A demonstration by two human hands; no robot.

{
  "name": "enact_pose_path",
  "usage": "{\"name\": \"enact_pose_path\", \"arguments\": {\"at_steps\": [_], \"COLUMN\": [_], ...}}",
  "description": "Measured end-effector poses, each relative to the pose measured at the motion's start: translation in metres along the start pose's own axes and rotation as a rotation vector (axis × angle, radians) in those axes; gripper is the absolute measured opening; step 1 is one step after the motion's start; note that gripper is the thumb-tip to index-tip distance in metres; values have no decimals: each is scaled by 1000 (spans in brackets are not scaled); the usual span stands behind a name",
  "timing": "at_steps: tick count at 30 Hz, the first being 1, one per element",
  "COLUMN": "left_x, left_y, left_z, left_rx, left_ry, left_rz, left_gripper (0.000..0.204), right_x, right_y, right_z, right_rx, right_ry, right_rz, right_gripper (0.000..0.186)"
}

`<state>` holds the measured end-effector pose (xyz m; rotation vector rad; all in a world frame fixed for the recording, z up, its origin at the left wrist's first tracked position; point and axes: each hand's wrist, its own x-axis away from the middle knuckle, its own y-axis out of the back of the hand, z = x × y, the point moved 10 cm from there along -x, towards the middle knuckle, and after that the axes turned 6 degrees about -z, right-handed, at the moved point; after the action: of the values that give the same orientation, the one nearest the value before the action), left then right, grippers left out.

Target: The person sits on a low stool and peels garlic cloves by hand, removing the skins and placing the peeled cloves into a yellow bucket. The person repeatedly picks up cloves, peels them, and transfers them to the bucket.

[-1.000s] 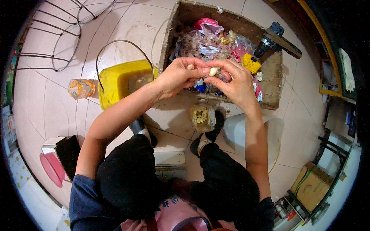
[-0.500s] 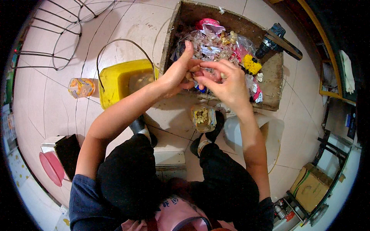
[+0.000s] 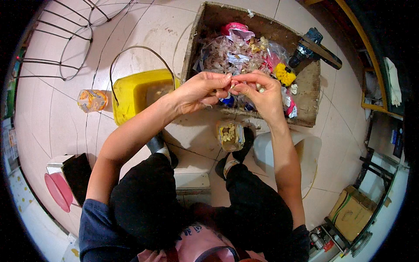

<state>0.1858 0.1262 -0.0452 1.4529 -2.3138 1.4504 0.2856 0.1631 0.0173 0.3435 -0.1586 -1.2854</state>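
Observation:
My left hand and my right hand meet over the near edge of a wooden box. Their fingertips pinch a small, pale garlic clove, mostly covered by the fingers. More pale pieces show against the palm side of my right hand. Loose papery skins and scraps of plastic wrapping fill much of the box beyond my hands. Below them, beside my right shoe, stands a clear plastic container with several peeled cloves inside.
At left, a yellow bucket with a raised handle holds murky water, near an orange-labelled jar. A power drill and a yellow pompom lie at the box's right side. A translucent white tub stands beside my right leg.
My left hand has turned over, its raised thumb coming down to meet the fingers. Both hands' fingertips have come together on the small clove. The containers have stayed put.

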Motion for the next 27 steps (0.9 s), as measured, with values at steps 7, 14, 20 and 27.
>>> {"name": "enact_pose_path", "arguments": {"at_steps": [7,14,20,27], "left_x": [-3,15,36,25], "left_y": [18,-8,-39,-25], "left_z": [-23,-51,-65,-58], "left_rx": [-180,-866,-1293,-1086], "left_ry": [-277,-701,-1005,-798], "left_rz": [-234,-314,-341,-321], "left_gripper": [20,19,16,17], "right_x": [5,7,5,4], "right_y": [5,-5,-13,-14], "right_z": [24,31,30,30], "right_rx": [81,344,382,427], "right_ry": [167,203,232,209], "right_rz": [-48,-79,-2,-29], "right_gripper": [12,17,19,17]}}
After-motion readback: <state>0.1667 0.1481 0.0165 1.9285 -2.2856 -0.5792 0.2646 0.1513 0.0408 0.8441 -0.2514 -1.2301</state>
